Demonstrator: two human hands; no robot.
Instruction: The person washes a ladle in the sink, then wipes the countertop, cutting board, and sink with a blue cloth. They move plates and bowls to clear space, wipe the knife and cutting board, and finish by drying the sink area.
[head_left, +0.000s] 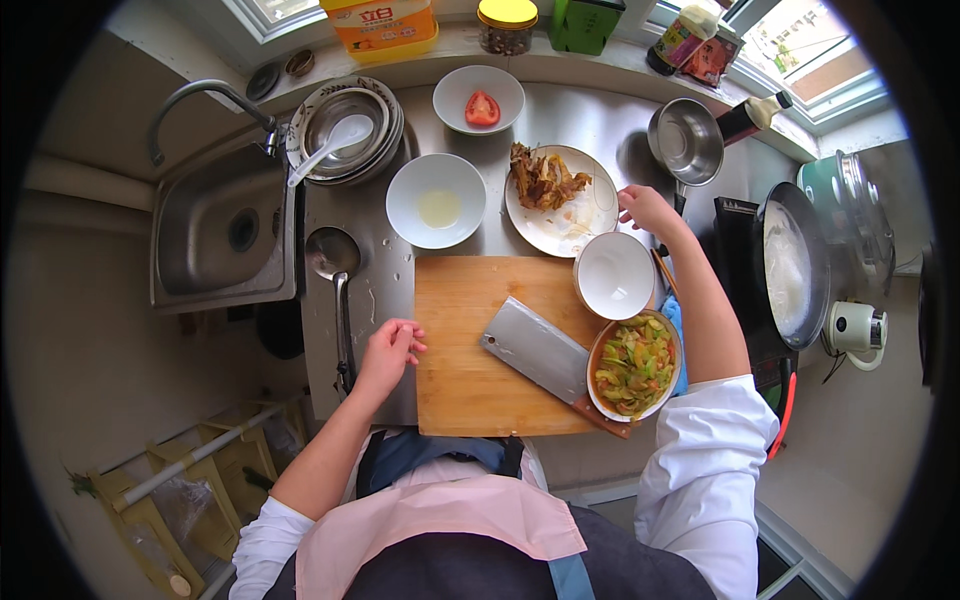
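My right hand (646, 210) is at the right rim of a white plate (538, 238) that holds a heap of browned meat or bones (551, 184). I cannot tell whether its fingers grip the rim. My left hand (390, 351), loosely curled with nothing in it, hovers by the left edge of a wooden cutting board (457, 352). A cleaver (534, 349) lies slantwise on the board, its wooden handle partly under a bowl of cooked sliced vegetables (634, 364). Just above that bowl sits a white bowl (615, 275), close to the plate's lower edge.
Behind the board stand a bowl of clear liquid (436, 201) and a bowl with a tomato piece (481, 109). A ladle (337, 262) lies left, near the sink (225, 225) and stacked bowls (375, 161). On the right are a saucepan (686, 142) and a wok (795, 270).
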